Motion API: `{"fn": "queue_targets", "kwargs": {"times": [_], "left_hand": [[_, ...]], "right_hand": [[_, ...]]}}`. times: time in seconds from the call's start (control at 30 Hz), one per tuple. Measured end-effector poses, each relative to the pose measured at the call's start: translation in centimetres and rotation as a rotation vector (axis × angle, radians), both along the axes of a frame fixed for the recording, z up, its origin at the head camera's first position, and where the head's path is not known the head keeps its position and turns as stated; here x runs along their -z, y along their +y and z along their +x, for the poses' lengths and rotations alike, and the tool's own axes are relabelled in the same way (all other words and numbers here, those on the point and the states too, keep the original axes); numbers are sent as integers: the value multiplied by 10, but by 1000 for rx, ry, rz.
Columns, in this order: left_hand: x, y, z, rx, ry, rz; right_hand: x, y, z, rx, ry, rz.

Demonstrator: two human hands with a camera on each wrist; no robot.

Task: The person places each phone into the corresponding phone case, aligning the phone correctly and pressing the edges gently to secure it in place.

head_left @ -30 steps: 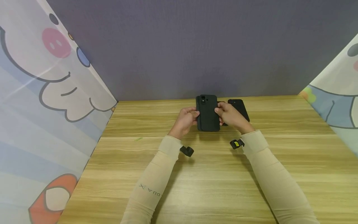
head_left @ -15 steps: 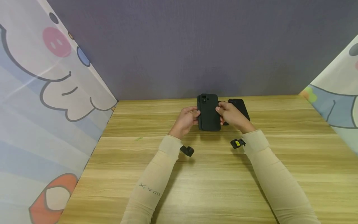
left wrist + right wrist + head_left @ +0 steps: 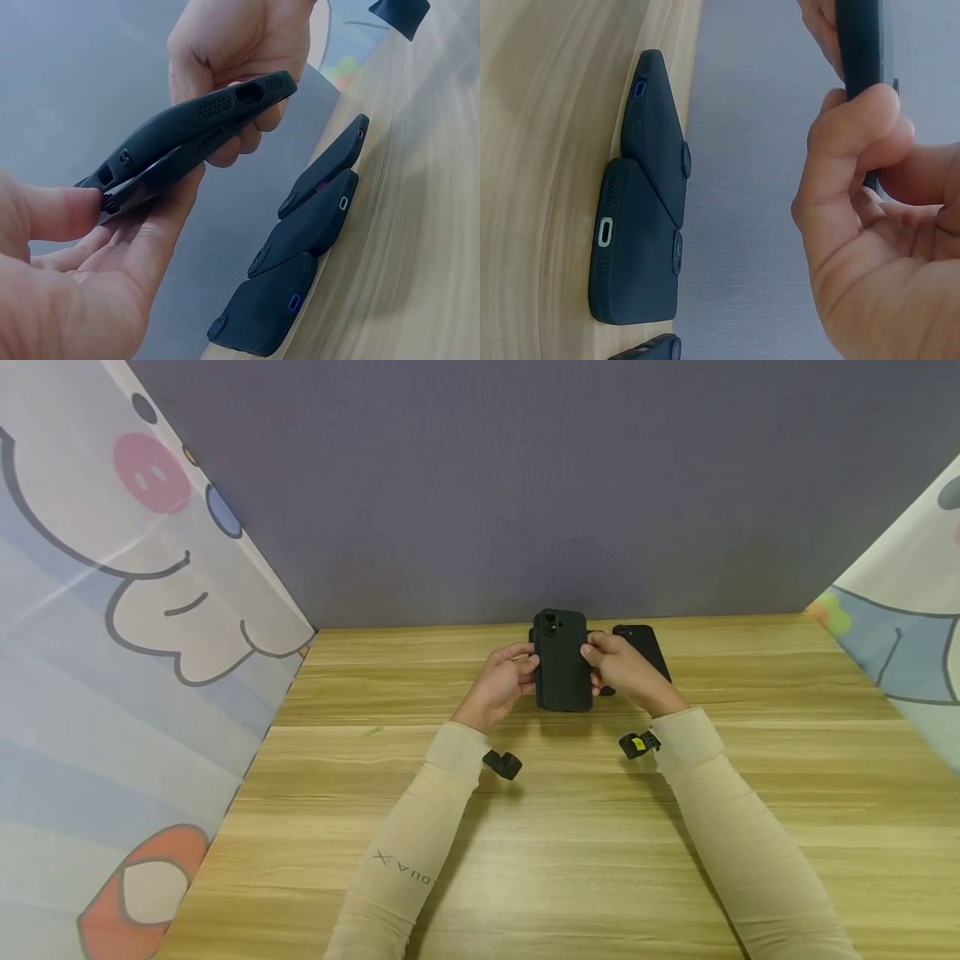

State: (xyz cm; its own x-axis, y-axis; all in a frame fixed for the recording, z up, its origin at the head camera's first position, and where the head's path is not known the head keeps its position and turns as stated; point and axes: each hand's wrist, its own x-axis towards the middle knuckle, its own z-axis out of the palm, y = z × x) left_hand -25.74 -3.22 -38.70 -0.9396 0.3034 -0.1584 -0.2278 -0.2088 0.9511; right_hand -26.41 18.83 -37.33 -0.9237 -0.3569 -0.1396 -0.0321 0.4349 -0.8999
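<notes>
Two black phone cases, one lying over the other, are held up above the table. The front case (image 3: 566,662) shows its back with a camera cutout at the top left. Only a strip of the rear case (image 3: 161,174) shows in the head view; in the left wrist view the two meet at an angle, a narrow gap between them. My left hand (image 3: 504,683) pinches their left edge, thumb in front and fingers behind. The right hand (image 3: 621,670) grips the right edge with thumb and curled fingers. Whether either case contains a phone, I cannot tell.
Several black cased phones or cases lie on the wooden table (image 3: 570,860) near the back wall: one at the right (image 3: 645,649), others partly hidden. The left wrist view shows a near one (image 3: 262,315) and a middle one (image 3: 307,221). A grey panel (image 3: 480,493) stands behind.
Both hands and the held cases have shifted slightly right. The front case now covers more of the rear one, whose strip at the left is narrower. The items on the table have not moved.
</notes>
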Motion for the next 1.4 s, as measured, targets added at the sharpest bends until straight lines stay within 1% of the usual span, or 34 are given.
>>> {"fn": "queue_targets", "kwargs": {"times": [0.27,0.67,0.9,0.97,1.07,1.2,1.3,1.4], "left_hand": [[-1,0,0,7,-7,24],[-3,0,0,59,-2,23],[-3,0,0,58,-1,12],[-2,1,0,66,11,-14],[-1,0,1,92,18,-107],[-2,-2,3,174,19,-266],[-3,-2,4,246,25,-316],[-2,-2,4,301,23,-335]], "right_hand": [[-1,0,0,-8,5,-4],[-3,-1,2,-5,8,16],[-1,-2,0,15,17,34],[-1,-4,0,24,20,39],[-1,-5,-1,38,31,51],[-1,-4,-1,50,51,70],[0,-3,-1,58,60,74],[1,-2,-1,69,61,76]]}}
